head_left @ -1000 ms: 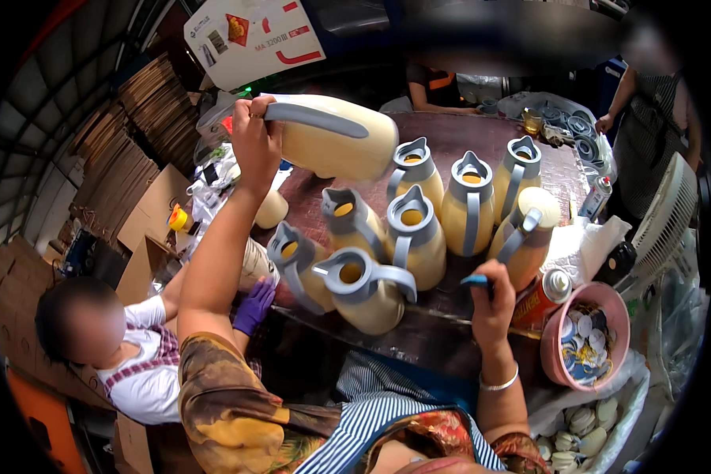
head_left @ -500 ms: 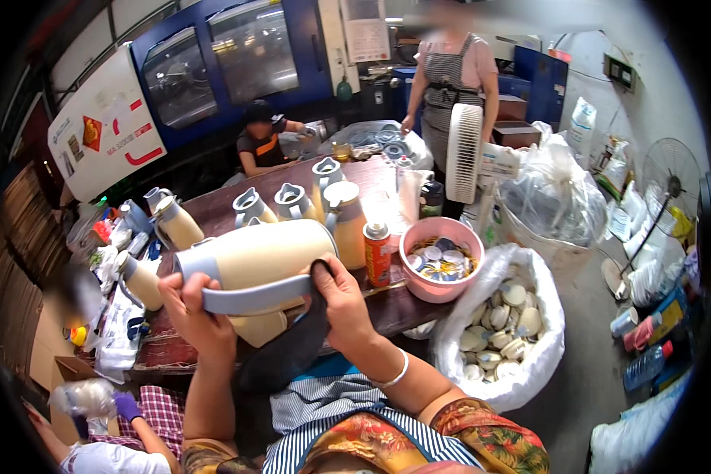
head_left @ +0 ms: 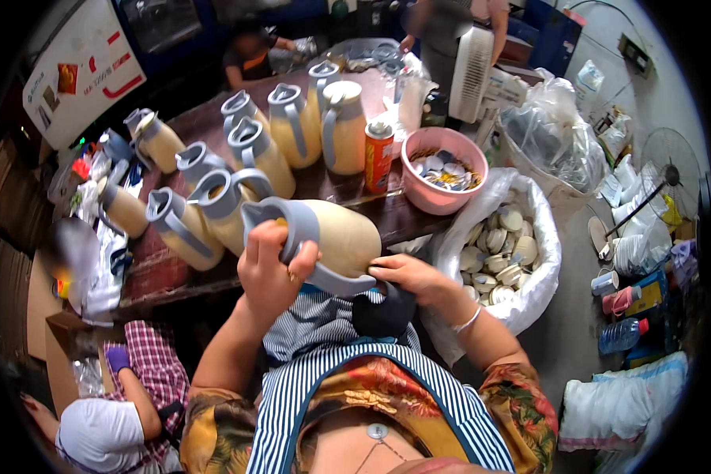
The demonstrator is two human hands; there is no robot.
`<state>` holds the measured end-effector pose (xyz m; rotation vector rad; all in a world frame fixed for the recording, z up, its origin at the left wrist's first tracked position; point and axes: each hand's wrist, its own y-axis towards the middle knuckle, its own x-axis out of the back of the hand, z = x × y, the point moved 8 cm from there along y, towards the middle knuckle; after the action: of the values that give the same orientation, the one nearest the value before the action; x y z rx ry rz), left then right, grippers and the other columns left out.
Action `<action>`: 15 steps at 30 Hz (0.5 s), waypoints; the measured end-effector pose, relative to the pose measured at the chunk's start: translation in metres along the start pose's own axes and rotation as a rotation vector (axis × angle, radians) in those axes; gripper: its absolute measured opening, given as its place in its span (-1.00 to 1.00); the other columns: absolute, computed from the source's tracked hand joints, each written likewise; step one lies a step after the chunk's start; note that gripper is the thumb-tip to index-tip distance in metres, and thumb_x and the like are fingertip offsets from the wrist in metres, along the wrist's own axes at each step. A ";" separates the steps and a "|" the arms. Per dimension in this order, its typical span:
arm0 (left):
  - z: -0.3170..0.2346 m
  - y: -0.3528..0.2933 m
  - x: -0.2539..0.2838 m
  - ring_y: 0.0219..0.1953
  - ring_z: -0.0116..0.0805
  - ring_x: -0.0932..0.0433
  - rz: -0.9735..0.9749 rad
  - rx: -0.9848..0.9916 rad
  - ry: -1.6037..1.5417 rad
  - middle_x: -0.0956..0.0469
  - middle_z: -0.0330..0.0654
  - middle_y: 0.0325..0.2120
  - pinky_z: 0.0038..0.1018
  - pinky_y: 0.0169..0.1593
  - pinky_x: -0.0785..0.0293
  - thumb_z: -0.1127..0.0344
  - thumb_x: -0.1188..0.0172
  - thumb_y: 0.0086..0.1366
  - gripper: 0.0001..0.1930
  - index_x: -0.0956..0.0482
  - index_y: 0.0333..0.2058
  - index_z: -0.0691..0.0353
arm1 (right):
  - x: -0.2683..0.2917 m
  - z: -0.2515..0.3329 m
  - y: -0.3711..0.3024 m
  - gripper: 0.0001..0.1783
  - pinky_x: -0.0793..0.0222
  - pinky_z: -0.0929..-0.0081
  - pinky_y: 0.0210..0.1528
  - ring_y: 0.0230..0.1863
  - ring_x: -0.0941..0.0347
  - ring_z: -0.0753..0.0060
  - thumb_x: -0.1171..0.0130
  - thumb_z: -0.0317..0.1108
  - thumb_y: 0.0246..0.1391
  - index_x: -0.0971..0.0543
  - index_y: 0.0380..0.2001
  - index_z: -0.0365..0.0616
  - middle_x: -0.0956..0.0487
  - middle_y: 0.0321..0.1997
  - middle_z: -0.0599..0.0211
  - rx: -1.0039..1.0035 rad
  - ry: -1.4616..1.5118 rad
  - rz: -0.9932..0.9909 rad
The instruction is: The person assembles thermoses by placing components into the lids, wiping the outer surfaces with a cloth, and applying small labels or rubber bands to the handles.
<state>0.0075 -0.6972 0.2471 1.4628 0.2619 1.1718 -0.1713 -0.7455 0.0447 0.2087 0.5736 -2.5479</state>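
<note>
A cream thermos jug with a grey collar and handle lies tilted on its side above my lap. My left hand is closed round its grey collar, fingers near the mouth. At the other end my right hand presses its fingertips to the base of the jug, beside the handle's lower end. From that hand hangs a dark cloth, partly hidden behind the handle and fingers. Just beyond, a cream jug with an open grey neck stands on the dark red table.
Several more jugs crowd the table. A red spray can and a pink bucket of small discs stand at its right, beside a white sack of round cream parts. A co-worker sits at lower left; others are behind the table.
The jug has moved right and lower, and its mouth now shows beside my left hand. My right hand has shifted to its base with the dark cloth. The view has tilted down, showing more jugs.
</note>
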 end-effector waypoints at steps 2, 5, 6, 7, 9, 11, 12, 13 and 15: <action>0.011 0.002 -0.020 -0.28 -0.20 -0.48 0.091 -0.016 -0.027 -0.37 -0.18 -0.35 -0.40 -0.40 -0.51 0.34 -0.32 -0.07 -0.67 -0.52 -0.26 -0.12 | 0.054 0.032 0.010 -0.83 -0.34 0.59 -0.19 -0.29 -0.38 0.64 -0.06 -0.33 0.27 -0.55 -0.18 -0.16 -0.52 -0.27 0.51 0.150 -0.413 -0.209; 0.013 0.014 -0.048 -0.25 -0.20 -0.49 0.207 -0.159 0.021 -0.37 -0.19 -0.32 -0.41 -0.36 -0.50 0.36 -0.27 -0.10 -0.67 -0.56 -0.27 -0.11 | 0.102 0.116 0.017 -0.90 -0.26 0.61 -0.22 -0.32 -0.26 0.69 -0.03 -0.38 0.29 -0.48 -0.27 -0.15 -0.41 -0.38 0.53 0.753 -0.074 -0.617; 0.016 0.019 -0.057 -0.23 -0.21 -0.48 0.216 -0.173 0.050 -0.36 -0.20 -0.33 -0.42 -0.34 -0.50 0.35 -0.24 -0.08 -0.68 -0.53 -0.28 -0.14 | 0.096 0.144 0.005 -0.90 -0.25 0.63 -0.22 -0.32 -0.26 0.70 -0.01 -0.40 0.31 -0.48 -0.26 -0.16 -0.42 -0.37 0.52 0.893 -0.162 -0.668; 0.020 0.020 -0.067 -0.21 -0.23 -0.48 0.252 -0.183 0.040 -0.35 -0.20 -0.31 -0.42 -0.31 -0.50 0.34 -0.21 -0.06 -0.70 -0.51 -0.27 -0.13 | 0.089 0.162 -0.008 -0.90 -0.24 0.65 -0.21 -0.31 -0.25 0.70 0.02 -0.41 0.32 -0.47 -0.25 -0.18 -0.42 -0.37 0.51 1.032 -0.248 -0.723; 0.028 0.021 -0.083 -0.16 -0.23 -0.48 0.296 -0.215 0.027 -0.36 -0.21 -0.29 -0.44 -0.27 -0.50 0.34 -0.21 -0.04 -0.72 -0.49 -0.28 -0.12 | 0.088 0.148 -0.003 -0.90 -0.29 0.66 -0.22 -0.29 -0.29 0.65 -0.01 -0.40 0.31 -0.47 -0.24 -0.21 -0.42 -0.39 0.48 1.048 -0.372 -0.781; 0.032 0.013 -0.103 -0.09 -0.23 -0.47 0.337 -0.236 0.050 -0.39 -0.20 -0.22 -0.36 -0.09 -0.48 0.34 -0.19 0.01 -0.74 -0.47 -0.28 -0.10 | 0.116 0.072 0.039 -0.78 -0.37 0.48 -0.14 -0.22 -0.40 0.45 -0.13 -0.37 0.21 -0.47 -0.11 -0.18 -0.47 -0.24 0.37 0.677 -0.473 -0.693; 0.032 0.010 -0.112 -0.07 -0.24 -0.47 0.353 -0.252 0.057 -0.40 -0.20 -0.20 -0.32 -0.05 -0.46 0.35 -0.19 0.02 -0.76 -0.46 -0.28 -0.09 | 0.121 0.049 0.044 -0.67 -0.40 0.37 -0.11 -0.18 -0.44 0.27 -0.20 -0.35 0.14 -0.45 -0.04 -0.16 -0.47 -0.19 0.27 0.655 -0.702 -0.804; 0.037 0.002 -0.120 -0.06 -0.24 -0.47 0.369 -0.256 0.059 -0.41 -0.20 -0.18 -0.29 0.00 -0.45 0.35 -0.18 0.03 -0.77 -0.45 -0.29 -0.08 | 0.117 0.035 0.047 -0.55 -0.43 0.27 -0.09 -0.14 -0.47 0.09 -0.26 -0.32 0.08 -0.44 0.03 -0.13 -0.47 -0.14 0.17 0.618 -0.942 -0.903; 0.058 -0.009 -0.124 -0.01 -0.20 -0.46 0.382 -0.106 -0.028 -0.43 -0.17 -0.11 -0.18 0.15 -0.37 0.41 -0.16 0.06 -0.63 -0.51 -0.12 -0.09 | 0.121 0.012 0.059 -0.43 -0.49 0.10 -0.17 -0.14 -0.51 -0.09 -0.33 -0.29 -0.03 -0.44 0.09 0.01 -0.44 -0.05 0.10 0.438 -1.181 -1.022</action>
<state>-0.0032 -0.8209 0.1888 1.4730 -0.1048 1.4448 -0.2449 -0.8519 0.0037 -1.7098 -0.4870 -2.9598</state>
